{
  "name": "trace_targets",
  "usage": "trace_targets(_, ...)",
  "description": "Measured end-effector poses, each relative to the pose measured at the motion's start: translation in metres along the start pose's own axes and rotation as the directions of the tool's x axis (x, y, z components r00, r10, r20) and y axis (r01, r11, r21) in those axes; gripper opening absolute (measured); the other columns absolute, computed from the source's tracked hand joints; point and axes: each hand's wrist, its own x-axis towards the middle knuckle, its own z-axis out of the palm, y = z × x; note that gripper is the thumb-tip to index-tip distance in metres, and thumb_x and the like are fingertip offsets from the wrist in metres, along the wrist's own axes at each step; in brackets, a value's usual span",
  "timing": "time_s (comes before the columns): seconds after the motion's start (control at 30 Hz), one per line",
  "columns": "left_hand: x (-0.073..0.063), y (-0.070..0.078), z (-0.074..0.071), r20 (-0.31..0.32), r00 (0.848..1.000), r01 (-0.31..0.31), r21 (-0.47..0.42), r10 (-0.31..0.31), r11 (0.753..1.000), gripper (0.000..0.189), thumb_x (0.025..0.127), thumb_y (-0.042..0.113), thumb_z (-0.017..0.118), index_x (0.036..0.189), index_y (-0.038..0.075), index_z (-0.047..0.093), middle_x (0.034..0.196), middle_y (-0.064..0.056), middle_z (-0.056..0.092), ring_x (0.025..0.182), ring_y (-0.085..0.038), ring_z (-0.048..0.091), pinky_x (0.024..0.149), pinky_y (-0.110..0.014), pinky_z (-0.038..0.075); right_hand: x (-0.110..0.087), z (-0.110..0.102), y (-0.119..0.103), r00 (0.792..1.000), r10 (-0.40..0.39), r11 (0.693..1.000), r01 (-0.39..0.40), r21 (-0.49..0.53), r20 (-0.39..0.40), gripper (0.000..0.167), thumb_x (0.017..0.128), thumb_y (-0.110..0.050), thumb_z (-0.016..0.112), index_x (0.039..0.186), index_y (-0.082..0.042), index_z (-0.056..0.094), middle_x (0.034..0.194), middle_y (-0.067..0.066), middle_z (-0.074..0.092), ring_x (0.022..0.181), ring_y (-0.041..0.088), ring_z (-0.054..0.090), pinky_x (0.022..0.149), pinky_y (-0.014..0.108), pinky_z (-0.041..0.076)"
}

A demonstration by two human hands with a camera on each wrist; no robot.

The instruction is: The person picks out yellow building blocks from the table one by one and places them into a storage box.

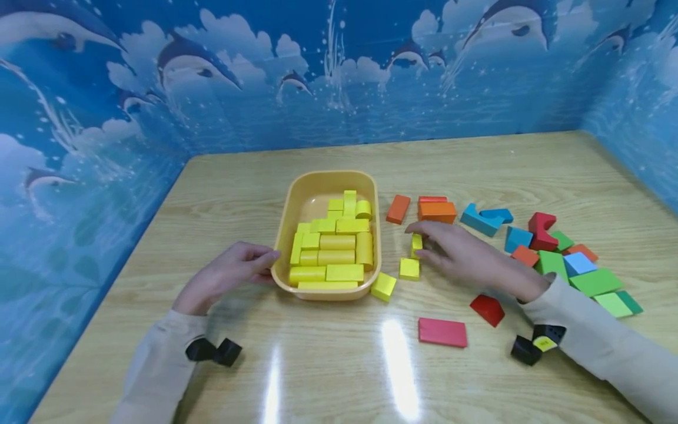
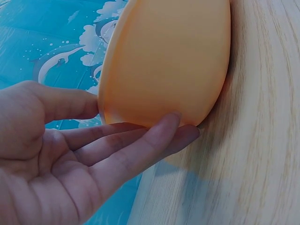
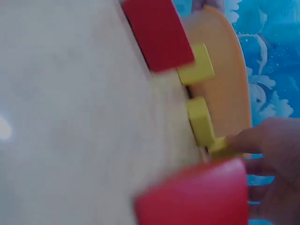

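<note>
A yellow-orange plastic tray (image 1: 312,200) holds several yellow blocks (image 1: 337,242), both rectangular and rounded. My left hand (image 1: 233,274) grips its near left side; in the left wrist view the thumb is at the rim and the fingers lie against the outer wall (image 2: 168,56). Right of the tray, my right hand (image 1: 458,253) pinches a small yellow block (image 1: 416,242) between thumb and fingers at the table. Two more yellow blocks lie close by: a square one (image 1: 409,269) and another (image 1: 384,287) beside the tray's near right corner.
Orange blocks (image 1: 436,211) lie beyond the right hand. Blue (image 1: 479,219), green (image 1: 595,282) and red blocks (image 1: 541,231) are heaped to the right. A flat red block (image 1: 442,332) and a dark red one (image 1: 488,310) lie nearer. Dolphin-printed walls (image 1: 339,76) border the wooden table.
</note>
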Motion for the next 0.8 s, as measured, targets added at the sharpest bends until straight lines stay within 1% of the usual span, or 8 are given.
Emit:
trace_targets(0.1, 0.0, 0.001, 0.0, -0.004, 1.0, 0.012, 0.01, -0.012, 1.0, 0.045, 0.104, 0.027, 0.044, 0.134, -0.006, 0.051, 0.123, -0.02, 0.062, 0.105, -0.024, 0.065, 0.092, -0.037, 0.054, 0.008, -0.009, -0.002, 0.994, 0.055, 0.994, -0.046, 0.099, -0.092, 0.04, 0.095, -0.013, 0.063, 0.13, -0.002, 0.049, 0.119, 0.013, 0.06, 0.1, 0.026, 0.065, 0.081, 0.04, 0.058)
trace_targets(0.17, 0.0, 0.001, -0.001, -0.003, 1.0, 0.012, 0.011, -0.012, 1.0, 0.044, 0.105, 0.027, 0.044, 0.133, -0.006, 0.051, 0.122, -0.019, 0.063, 0.105, -0.024, 0.065, 0.092, -0.037, 0.054, 0.016, -0.015, -0.003, 0.983, 0.05, 0.987, -0.022, 0.159, -0.176, 0.038, 0.093, -0.009, 0.065, 0.126, 0.001, 0.049, 0.12, 0.018, 0.059, 0.1, 0.03, 0.067, 0.081, 0.042, 0.058)
trace_targets(0.23, 0.0, 0.001, -0.001, -0.001, 1.0, 0.007, 0.009, -0.007, 1.0, 0.044, 0.104, 0.027, 0.044, 0.133, -0.006, 0.052, 0.121, -0.019, 0.063, 0.104, -0.024, 0.065, 0.091, -0.037, 0.054, 0.028, -0.021, -0.008, 0.97, 0.038, 0.982, 0.008, 0.188, -0.24, 0.035, 0.091, -0.007, 0.067, 0.121, 0.0, 0.05, 0.118, 0.017, 0.059, 0.096, 0.029, 0.068, 0.079, 0.039, 0.059)
trace_targets(0.3, 0.0, 0.0, -0.001, 0.006, 1.0, -0.004, 0.0, 0.004, 1.0, 0.044, 0.104, 0.027, 0.044, 0.132, -0.007, 0.052, 0.12, -0.02, 0.063, 0.104, -0.025, 0.065, 0.091, -0.037, 0.054, 0.042, -0.026, -0.016, 0.962, -0.008, 0.986, 0.053, 0.158, -0.272, 0.034, 0.089, -0.006, 0.069, 0.117, -0.001, 0.052, 0.114, 0.015, 0.061, 0.093, 0.025, 0.069, 0.076, 0.036, 0.06)
trace_targets(0.4, -0.001, -0.001, -0.001, 0.011, 1.0, -0.012, -0.013, 0.012, 1.0, 0.045, 0.104, 0.028, 0.045, 0.133, -0.007, 0.051, 0.12, -0.02, 0.063, 0.104, -0.024, 0.065, 0.092, -0.037, 0.054, 0.066, -0.029, -0.032, 0.969, -0.101, 0.991, 0.119, 0.065, -0.226, 0.032, 0.089, -0.006, 0.069, 0.118, -0.003, 0.054, 0.113, 0.013, 0.062, 0.092, 0.022, 0.067, 0.076, 0.034, 0.059)
trace_targets(0.53, -0.001, -0.002, -0.002, 0.012, 1.0, -0.02, -0.026, 0.02, 0.999, 0.046, 0.104, 0.028, 0.045, 0.133, -0.007, 0.05, 0.121, -0.02, 0.063, 0.103, -0.025, 0.066, 0.092, -0.037, 0.054, 0.1, -0.023, -0.051, 0.973, -0.215, 0.976, 0.211, -0.051, -0.082, 0.031, 0.09, -0.007, 0.068, 0.119, -0.004, 0.056, 0.112, 0.011, 0.064, 0.095, 0.023, 0.064, 0.078, 0.033, 0.056)
trace_targets(0.67, 0.0, -0.002, -0.001, 0.017, 0.999, -0.027, -0.025, 0.028, 0.999, 0.047, 0.104, 0.028, 0.045, 0.133, -0.008, 0.05, 0.122, -0.021, 0.063, 0.103, -0.025, 0.066, 0.092, -0.037, 0.054, 0.131, -0.01, -0.064, 0.969, -0.247, 0.964, 0.248, -0.1, 0.023, 0.027, 0.092, -0.01, 0.066, 0.118, -0.006, 0.058, 0.11, 0.008, 0.065, 0.095, 0.02, 0.062, 0.08, 0.032, 0.054)
trace_targets(0.8, 0.001, -0.002, -0.001, 0.016, 1.0, -0.02, -0.023, 0.02, 1.0, 0.046, 0.104, 0.027, 0.044, 0.133, -0.007, 0.051, 0.122, -0.021, 0.063, 0.104, -0.025, 0.065, 0.091, -0.037, 0.054, 0.153, 0.0, -0.071, 0.963, -0.262, 0.957, 0.268, -0.107, 0.068, 0.028, 0.093, -0.009, 0.064, 0.12, -0.005, 0.059, 0.112, 0.009, 0.065, 0.09, 0.019, 0.063, 0.077, 0.032, 0.054)
